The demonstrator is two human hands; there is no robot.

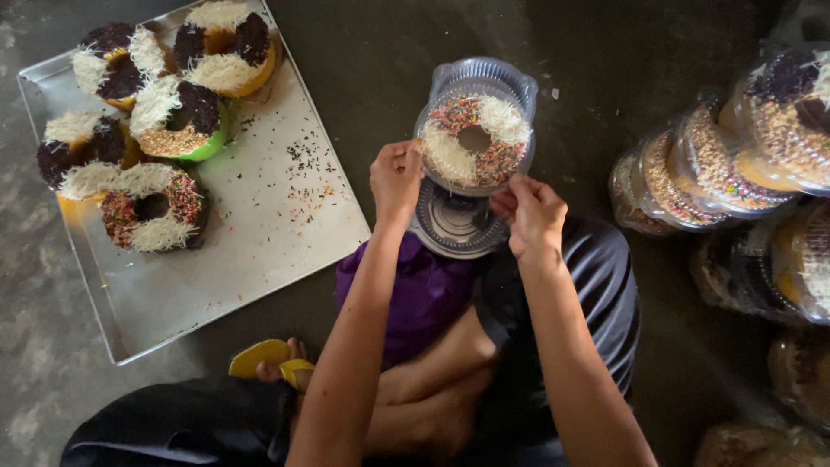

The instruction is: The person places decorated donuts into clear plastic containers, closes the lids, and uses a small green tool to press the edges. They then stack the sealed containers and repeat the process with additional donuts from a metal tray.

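My left hand (396,179) and my right hand (531,213) pinch the near rim of a clear round plastic container (481,79). Inside it lies a ring-shaped cake (450,151) topped with white shreds and coloured sprinkles. The container's lid is tipped open behind it. Under my hands sits a stack of more clear containers (454,227), resting on my lap. Both arms reach forward over my crossed legs.
A metal tray (268,225) at the left carries several topped ring cakes (154,207) and loose sprinkles. At the right stand several packed cakes in clear containers (718,164). A purple cloth (415,290) lies on my lap. The floor is dark concrete.
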